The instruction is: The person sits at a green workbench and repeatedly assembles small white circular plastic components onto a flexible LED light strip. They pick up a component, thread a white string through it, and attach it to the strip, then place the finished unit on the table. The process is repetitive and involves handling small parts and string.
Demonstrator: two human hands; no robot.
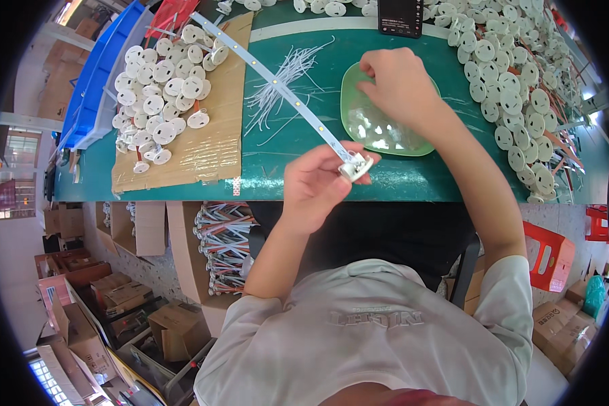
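Observation:
My left hand (318, 183) is closed around the white round end cap (356, 167) of an LED light strip (275, 81). The strip slants up and to the left, with small yellow LEDs along its white face. Over a pale green bowl (423, 147), my right hand (400, 84) has its fingers bent, and a gap shows between thumb and index finger. Nothing can be made out between them. Small clear, shiny pieces (384, 133) lie in the bowl, partly hidden by the right hand and forearm.
White cable ties (287, 84) lie loose on the green table (277, 177). Many similar white-capped strips are piled on cardboard (216, 145) at left and at right (511, 101). A phone (400, 17) lies at the back; a blue bin (105, 71) stands far left.

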